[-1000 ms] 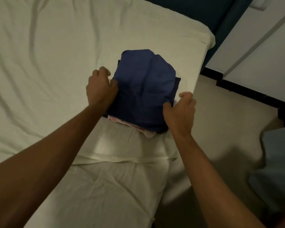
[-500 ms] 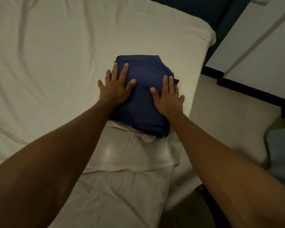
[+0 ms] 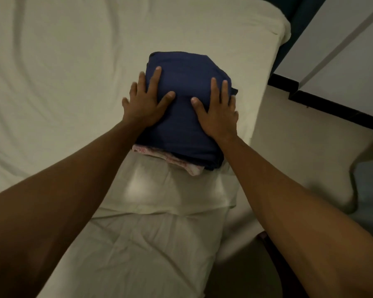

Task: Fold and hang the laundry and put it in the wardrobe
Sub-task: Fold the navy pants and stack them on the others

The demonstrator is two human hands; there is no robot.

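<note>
Navy cloth, a folded garment [image 3: 187,100] of soft matte fabric with rounded corners, sits on top of a small stack near the right edge of the bed [image 3: 52,82]. Beneath it a pink-and-white patterned garment [image 3: 181,163] shows as a thin rumpled strip at the near edge. The stack lies on a pale cream sheet, creased in long shallow folds, with a flat folded cream cloth [image 3: 159,190] just in front. The left hand [image 3: 145,100] lies flat on the navy garment's left side, fingers straight and spread; the right hand [image 3: 216,110] presses flat on its right side, fingers straight. Neither grips anything. White panels [image 3: 342,50] with dark trim stand beyond the bed's right edge.
</note>
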